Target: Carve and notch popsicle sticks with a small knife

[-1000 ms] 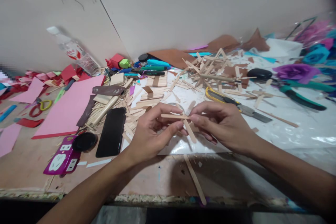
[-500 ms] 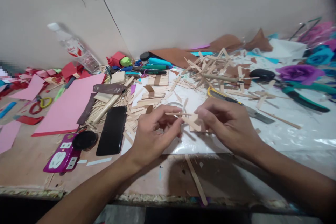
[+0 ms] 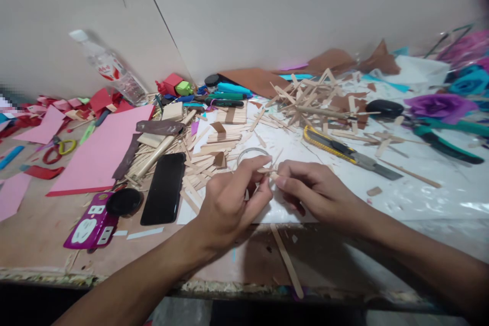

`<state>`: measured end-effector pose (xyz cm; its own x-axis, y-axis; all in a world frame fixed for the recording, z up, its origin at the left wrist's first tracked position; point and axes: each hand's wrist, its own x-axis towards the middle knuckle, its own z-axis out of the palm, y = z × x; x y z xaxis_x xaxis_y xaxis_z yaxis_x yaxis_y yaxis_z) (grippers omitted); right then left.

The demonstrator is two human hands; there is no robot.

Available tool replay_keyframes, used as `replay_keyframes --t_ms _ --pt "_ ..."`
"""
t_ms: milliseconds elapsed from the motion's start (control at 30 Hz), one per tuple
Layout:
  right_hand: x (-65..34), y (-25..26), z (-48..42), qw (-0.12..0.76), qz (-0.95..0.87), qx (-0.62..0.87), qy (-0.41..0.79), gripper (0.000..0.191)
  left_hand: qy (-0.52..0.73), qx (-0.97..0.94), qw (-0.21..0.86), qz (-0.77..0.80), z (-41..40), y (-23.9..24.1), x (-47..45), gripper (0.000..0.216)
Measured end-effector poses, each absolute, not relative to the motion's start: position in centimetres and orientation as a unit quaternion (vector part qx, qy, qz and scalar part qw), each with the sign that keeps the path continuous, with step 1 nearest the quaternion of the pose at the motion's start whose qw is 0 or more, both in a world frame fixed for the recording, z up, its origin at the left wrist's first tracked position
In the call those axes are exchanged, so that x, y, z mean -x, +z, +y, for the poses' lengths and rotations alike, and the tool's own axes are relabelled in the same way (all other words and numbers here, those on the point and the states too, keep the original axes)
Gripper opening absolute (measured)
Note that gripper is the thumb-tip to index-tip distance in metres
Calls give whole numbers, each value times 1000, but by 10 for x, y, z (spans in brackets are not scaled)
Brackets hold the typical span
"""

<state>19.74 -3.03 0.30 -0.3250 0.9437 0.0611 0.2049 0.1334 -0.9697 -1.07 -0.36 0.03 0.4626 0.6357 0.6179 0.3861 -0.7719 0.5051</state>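
Observation:
My left hand (image 3: 239, 198) pinches a small wooden craft-stick piece (image 3: 264, 170) between thumb and forefinger. Against its end, my right hand (image 3: 311, 188) is closed with thumb and fingers on the same pale wood; most of the piece is hidden by the fingertips. The two hands nearly touch, above a white sheet (image 3: 290, 211). Just behind my left hand lies a clear ring-shaped roll (image 3: 254, 152). A yellow and black box cutter (image 3: 330, 142) with its blade out rests beyond my right hand. One loose craft stick (image 3: 287, 262) lies below the hands near the table edge.
Left of my hands are a black phone (image 3: 163, 188), a purple power strip (image 3: 89, 224) and pink paper (image 3: 103, 147). Craft sticks (image 3: 221, 145) lie behind, with a tangled stick pile (image 3: 309, 99) further back. Green-handled pliers (image 3: 451, 142) lie right; a plastic bottle (image 3: 110, 69) leans on the wall.
My hands have come closer together, and my right hand has moved slightly down and left. The wood between them is now mostly covered by fingers. More of the box cutter shows.

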Motion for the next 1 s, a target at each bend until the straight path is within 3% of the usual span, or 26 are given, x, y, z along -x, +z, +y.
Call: replay_keyframes --t_ms 167,433,533,733,1000 --pt "-198 1 -30 380 -657 420 498 36 433 -848 84 295 -5 0 10 38" --pt "-209 8 -26 394 -678 394 480 35 463 -855 82 220 17 24 20 38" --pt "-211 11 -26 392 -694 387 464 34 439 -868 144 181 22 23 20 48" --pt "-211 18 -26 381 -724 370 440 28 406 -840 327 147 19 10 15 37" --pt "-213 17 -26 377 -710 364 470 27 421 -813 374 147 17 13 12 34"
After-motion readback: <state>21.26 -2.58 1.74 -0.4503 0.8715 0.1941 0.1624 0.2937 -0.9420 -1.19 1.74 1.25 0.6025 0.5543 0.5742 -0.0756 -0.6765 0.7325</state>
